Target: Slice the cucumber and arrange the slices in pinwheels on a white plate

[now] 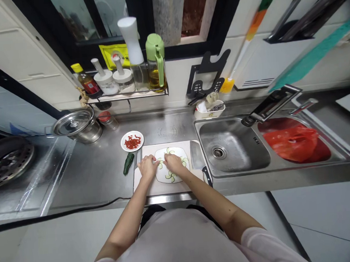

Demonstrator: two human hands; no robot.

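Observation:
A white plate [176,152] with pale green cucumber slices laid around it sits on a white cutting board [146,150]. My left hand [148,166] rests on the plate's left edge, fingers curled toward a slice. My right hand [173,161] is over the plate's middle, fingertips pinched on a cucumber slice. A cleaver [199,158] lies on the board's right side. A dark green cucumber piece [128,163] lies on the counter to the left of the board. A small dish of chopped red chilli [132,141] stands behind it.
A steel sink [234,150] is to the right, with a red bag [291,140] in the second basin. A lidded pot [77,125] and a stove [4,158] are at left. A rack of bottles [128,80] hangs behind. A black cable [78,209] runs along the counter edge.

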